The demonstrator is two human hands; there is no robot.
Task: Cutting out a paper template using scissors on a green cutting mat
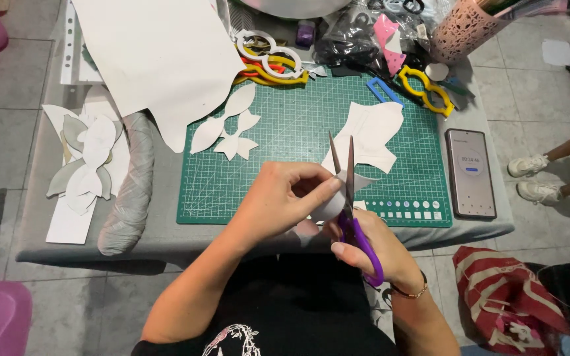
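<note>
My left hand point(284, 198) pinches a small white paper piece point(359, 180) just above the near edge of the green cutting mat point(298, 132). My right hand point(371, 247) grips purple-handled scissors point(349, 198), blades apart and pointing away from me, with the paper between them. A larger white cut-out shape point(372, 132) lies on the mat just beyond the blades. Two white petal-like cut-outs point(229, 128) lie on the mat's left part.
A large white sheet point(159, 59) covers the table's far left. A phone point(470, 173) showing a timer lies right of the mat. Yellow and white ring templates point(272, 59), a pink perforated holder point(463, 29) and clutter line the far edge. Someone's feet point(536, 178) stand at right.
</note>
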